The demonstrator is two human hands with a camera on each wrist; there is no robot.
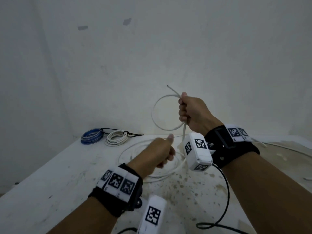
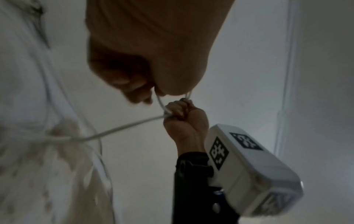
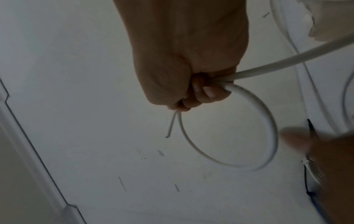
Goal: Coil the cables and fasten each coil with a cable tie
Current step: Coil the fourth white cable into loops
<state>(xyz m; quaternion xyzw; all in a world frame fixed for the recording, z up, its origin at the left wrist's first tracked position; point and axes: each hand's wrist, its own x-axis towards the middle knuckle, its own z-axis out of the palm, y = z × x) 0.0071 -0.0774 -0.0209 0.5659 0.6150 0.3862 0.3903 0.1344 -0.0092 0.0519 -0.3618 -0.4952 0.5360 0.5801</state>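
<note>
The right hand is raised above the bench, fist clenched around the white cable. One loop of the cable hangs from this fist, standing upright in the air before the wall. The short free end of the cable projects from the top of the fist, beside the loop. A further run of the cable leaves the bottom of the fist and leads down to the left hand.

The left hand is lower and nearer the bench, with its fingers curled around that run of cable. The remaining cable lies in loose turns on the bench under both hands.

At the rear of the bench lie a blue cable coil and a white cable coil, side by side. Each is fastened with a black cable tie.
</note>
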